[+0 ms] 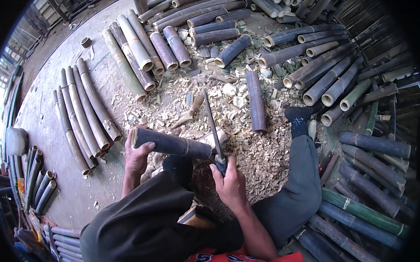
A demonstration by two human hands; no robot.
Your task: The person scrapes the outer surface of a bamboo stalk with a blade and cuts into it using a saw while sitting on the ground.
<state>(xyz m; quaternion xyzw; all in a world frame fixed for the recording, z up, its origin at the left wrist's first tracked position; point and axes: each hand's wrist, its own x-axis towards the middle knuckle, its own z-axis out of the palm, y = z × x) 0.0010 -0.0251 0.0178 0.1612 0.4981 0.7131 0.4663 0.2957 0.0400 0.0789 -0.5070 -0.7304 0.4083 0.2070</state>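
My left hand (137,159) is wrapped round the left end of a dark bamboo tube (172,144), its thumb pressed on top. The tube lies nearly level above my left knee, and its right end is close to a pale wooden piece (217,139). In my right hand (228,182) is the dark handle of a long, narrow knife (212,121). Its blade points up and away from me, just right of the tube's right end. Whether the blade touches the tube I cannot tell. A forked piece of wood (190,112) lies among the chips beyond the tube.
Pale wood chips (274,157) cover the floor between my legs. One dark bamboo tube (256,101) lies ahead on them. Rows of long bamboo pieces (86,111) lie at left, with more bamboo tubes (316,56) at the far right. Bamboo poles (363,211) are stacked beside my right leg.
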